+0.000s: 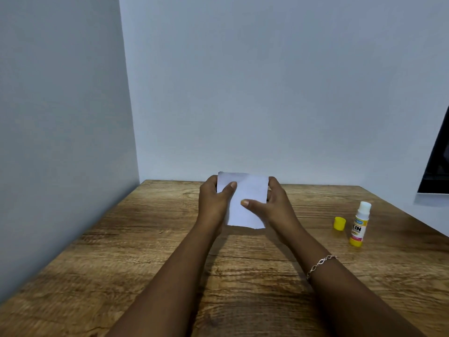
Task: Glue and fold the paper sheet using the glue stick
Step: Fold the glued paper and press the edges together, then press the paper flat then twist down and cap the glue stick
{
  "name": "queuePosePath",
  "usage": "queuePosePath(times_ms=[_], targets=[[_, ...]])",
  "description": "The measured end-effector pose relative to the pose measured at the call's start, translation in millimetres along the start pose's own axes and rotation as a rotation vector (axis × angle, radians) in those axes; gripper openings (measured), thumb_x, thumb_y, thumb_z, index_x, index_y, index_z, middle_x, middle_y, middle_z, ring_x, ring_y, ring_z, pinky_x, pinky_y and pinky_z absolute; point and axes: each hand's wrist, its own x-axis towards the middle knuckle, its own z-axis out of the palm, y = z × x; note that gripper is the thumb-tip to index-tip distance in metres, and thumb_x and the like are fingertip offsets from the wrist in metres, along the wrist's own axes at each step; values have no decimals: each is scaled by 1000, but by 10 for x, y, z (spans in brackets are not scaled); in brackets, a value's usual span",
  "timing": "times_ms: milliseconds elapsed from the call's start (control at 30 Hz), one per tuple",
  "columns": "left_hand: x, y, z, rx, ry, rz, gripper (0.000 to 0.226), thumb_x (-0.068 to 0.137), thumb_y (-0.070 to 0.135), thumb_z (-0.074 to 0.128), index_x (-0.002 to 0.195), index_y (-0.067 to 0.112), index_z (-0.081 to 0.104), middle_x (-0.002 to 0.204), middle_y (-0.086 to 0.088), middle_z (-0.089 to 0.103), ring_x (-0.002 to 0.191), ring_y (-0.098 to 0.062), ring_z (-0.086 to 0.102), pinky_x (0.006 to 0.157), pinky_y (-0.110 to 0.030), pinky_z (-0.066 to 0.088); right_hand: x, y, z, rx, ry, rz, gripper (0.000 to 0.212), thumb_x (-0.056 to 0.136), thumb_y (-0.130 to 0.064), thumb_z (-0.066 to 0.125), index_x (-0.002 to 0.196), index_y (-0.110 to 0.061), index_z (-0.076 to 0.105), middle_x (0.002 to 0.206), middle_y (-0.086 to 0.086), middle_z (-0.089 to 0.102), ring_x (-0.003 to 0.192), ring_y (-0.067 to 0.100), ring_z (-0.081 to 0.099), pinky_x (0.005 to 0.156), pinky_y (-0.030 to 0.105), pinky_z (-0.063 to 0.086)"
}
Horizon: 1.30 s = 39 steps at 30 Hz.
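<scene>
A small white paper sheet (245,190) is held up above the wooden table (145,239), tilted toward me. My left hand (212,203) grips its left edge, thumb lying across the front. My right hand (274,205) grips its right edge, thumb pressed on the paper's middle. To the right, the glue stick (360,223) stands upright on the table with its white tip exposed. Its yellow cap (339,223) rests beside it on the left.
Pale walls close in the table at the back and on the left. A dark screen or frame (437,166) leans at the far right edge. A bracelet circles my right wrist.
</scene>
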Motion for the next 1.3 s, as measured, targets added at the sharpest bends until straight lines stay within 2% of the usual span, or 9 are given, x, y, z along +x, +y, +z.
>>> queuePosePath(times_ms=[133, 200, 267, 333, 467, 700, 933, 1067, 1300], targets=[[66, -84, -51, 112, 34, -8, 27, 85, 5, 58, 112, 2, 55, 106, -17, 65, 98, -33, 63, 88, -51, 52, -10, 52, 37, -58, 30, 51, 59, 69, -5, 75, 117, -15, 41, 114, 10, 61, 101, 26, 62, 83, 50, 54], [115, -165, -84, 242, 26, 15, 37, 81, 2, 62, 115, 8, 48, 94, -7, 61, 88, -23, 61, 72, -38, 54, -10, 101, 48, -83, 40, 90, 63, 71, -4, 74, 120, -15, 37, 115, 12, 60, 101, 29, 62, 82, 53, 54], [136, -255, -109, 378, 2, 12, 37, 80, -1, 63, 108, 15, 45, 85, 0, 53, 74, -13, 53, 54, -24, 42, 5, 169, 65, -173, 37, 121, 65, 72, -6, 73, 123, -15, 34, 116, 14, 59, 102, 31, 60, 83, 52, 53], [147, -359, -131, 439, -11, -16, 30, 79, -3, 62, 96, 16, 48, 90, -2, 52, 72, -10, 49, 52, -23, 36, 38, 235, 90, -303, 25, 134, 65, 73, -8, 73, 125, -13, 34, 117, 15, 58, 103, 30, 58, 83, 44, 52], [199, -476, -162, 558, -44, -59, 22, 77, -6, 62, 95, 6, 59, 107, -8, 57, 88, -19, 50, 63, -25, 39, 106, 334, 156, -572, -18, 128, 68, 73, -15, 73, 128, -12, 34, 116, 16, 60, 101, 30, 57, 69, 30, 41], [286, -535, -171, 755, -134, -47, 26, 76, -7, 60, 101, 2, 62, 115, -16, 59, 103, -27, 54, 75, -25, 38, 133, 390, 159, -888, -78, 132, 70, 75, -25, 70, 132, -17, 31, 114, 16, 63, 102, 32, 59, 70, 30, 38], [334, -551, -165, 958, -188, 6, 23, 80, 4, 63, 102, 8, 65, 119, -12, 58, 111, -26, 53, 86, -30, 42, 117, 376, 107, -1102, -198, 183, 50, 81, -48, 58, 123, -21, 50, 126, 13, 52, 118, 31, 46, 91, 37, 41], [315, -524, -167, 1132, -216, 41, 23, 82, 21, 66, 104, 15, 68, 125, -11, 51, 121, -28, 42, 96, -39, 43, 100, 358, 89, -1188, -200, 198, 52, 80, -55, 55, 123, -27, 50, 130, 14, 43, 123, 35, 40, 98, 42, 36], [217, -505, -114, 1346, -300, 19, 44, 84, 43, 59, 118, 15, 58, 138, -12, 42, 131, -30, 31, 105, -48, 31, 77, 298, -53, -1197, -293, 260, 63, 70, -62, 62, 122, -28, 49, 133, 12, 43, 127, 34, 36, 101, 45, 32]])
